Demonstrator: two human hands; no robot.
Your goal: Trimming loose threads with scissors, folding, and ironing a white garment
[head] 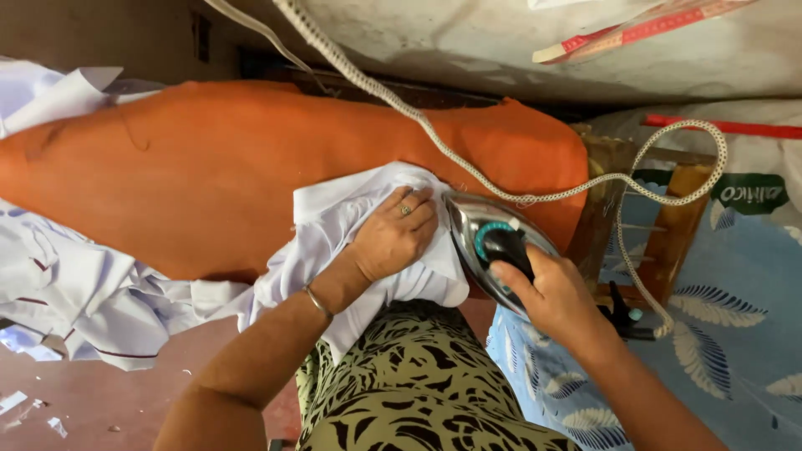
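Patterned dress (pixel 418 384) fills the foreground, below the orange board (pixel 200 175). Left hand (pixel 397 234) presses flat, fingers spread, on white cloth (pixel 334 209) draped over the board's near edge. Just beside it, right hand (pixel 555 296) grips the iron (pixel 489 242), whose cord (pixel 468 163) crosses the board.

Left hand (pixel 399 236): ring on one finger, thin metal bangle (pixel 318 302) at wrist. Arms bare, sleeveless. Olive garment (pixel 418 384) with black leaf-like pattern.

One iron (pixel 493 246), one speckled cord (pixel 535 199), one orange board (pixel 209 167). Two hands: left hand (pixel 397 234), right hand (pixel 555 292). One white garment (pixel 351 209), one ring (pixel 406 210), one bangle (pixel 318 302).
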